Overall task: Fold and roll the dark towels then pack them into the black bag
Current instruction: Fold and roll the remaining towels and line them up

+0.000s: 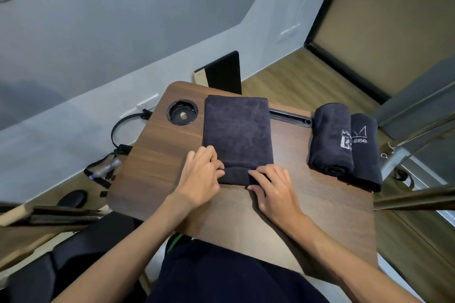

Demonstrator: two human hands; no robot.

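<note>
Dark folded terry towel (pixel 237 135) on the wooden desk (pixel 307 204): left hand (pixel 200 177) and right hand (pixel 273 189) curl their fingers (pixel 256 174) around its started roll; uneven pressure could skew it

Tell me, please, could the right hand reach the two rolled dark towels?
Probably yes: the right hand sits on the folded dark towel, with only bare wooden table between it and the rolled dark towels.

Bare forearms, dark navy garment (pixel 221 275).
</note>
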